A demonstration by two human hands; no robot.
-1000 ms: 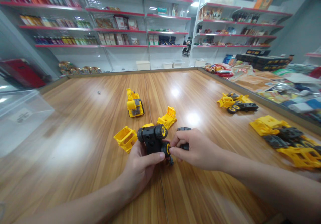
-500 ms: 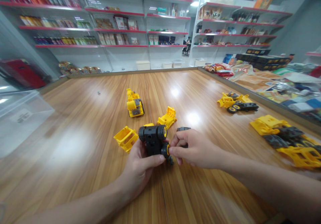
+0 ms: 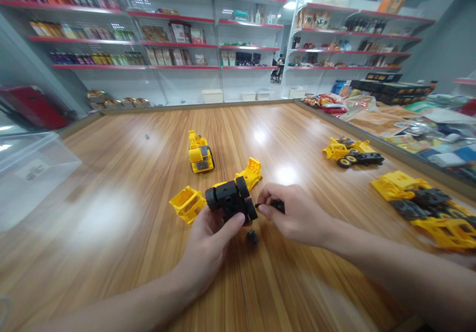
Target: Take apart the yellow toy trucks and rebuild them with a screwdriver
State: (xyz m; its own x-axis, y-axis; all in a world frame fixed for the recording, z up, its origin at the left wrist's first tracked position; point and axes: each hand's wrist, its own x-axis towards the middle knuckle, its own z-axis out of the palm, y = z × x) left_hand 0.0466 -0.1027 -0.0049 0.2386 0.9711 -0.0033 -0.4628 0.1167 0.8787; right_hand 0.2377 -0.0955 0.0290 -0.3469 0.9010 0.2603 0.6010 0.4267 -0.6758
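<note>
My left hand (image 3: 213, 235) is closed around a black toy truck chassis (image 3: 227, 198), thumb pressed on its side, and holds it tilted above the table. Its black wheels (image 3: 243, 186) show at the corners. To the right, my right hand (image 3: 286, 210) pinches something small and dark close to the nearest wheel, too small to make out. A black part (image 3: 277, 205) shows beside the right fingers; whether they touch it I cannot tell. Below the chassis lies a small dark grey piece (image 3: 252, 236). A yellow dump bed (image 3: 188, 204) and a yellow body part (image 3: 251, 172) lie behind the hands.
An assembled yellow toy truck (image 3: 200, 152) stands farther back on the wooden table (image 3: 122, 272). More yellow and black toy parts (image 3: 351, 152) lie at right, with another pile (image 3: 427, 208) nearer. A clear plastic bin (image 3: 33, 178) is at left; packaged goods (image 3: 405, 118) lie past the right edge.
The chassis has turned in my left hand, so the yellow hubs no longer face me. My right fingers have drawn slightly away from the wheel, and the small grey piece below is more exposed.
</note>
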